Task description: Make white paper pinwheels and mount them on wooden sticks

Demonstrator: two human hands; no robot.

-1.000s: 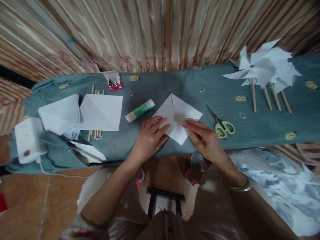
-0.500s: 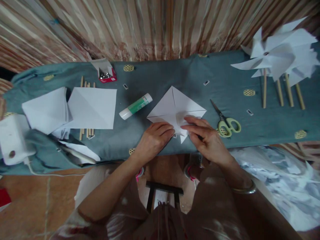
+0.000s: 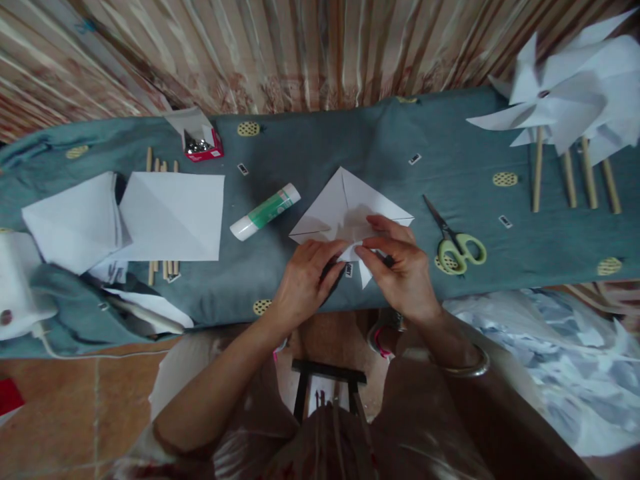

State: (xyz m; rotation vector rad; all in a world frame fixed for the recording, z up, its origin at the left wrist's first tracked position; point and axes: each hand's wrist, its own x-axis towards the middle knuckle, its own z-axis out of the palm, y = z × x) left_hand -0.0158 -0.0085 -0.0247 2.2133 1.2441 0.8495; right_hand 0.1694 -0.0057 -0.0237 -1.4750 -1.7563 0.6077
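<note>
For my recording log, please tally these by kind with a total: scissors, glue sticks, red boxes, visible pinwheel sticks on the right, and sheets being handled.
Scissors: 1
Glue stick: 1
Red box: 1
Visible pinwheel sticks: 4
Handled sheet: 1
Total: 8

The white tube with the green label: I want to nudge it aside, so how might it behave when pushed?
The tube would probably roll if pushed across its length, since it looks cylindrical and lies on its side. The cloth beneath may slow it. Its straight shape suggests it should feel stiff.
</note>
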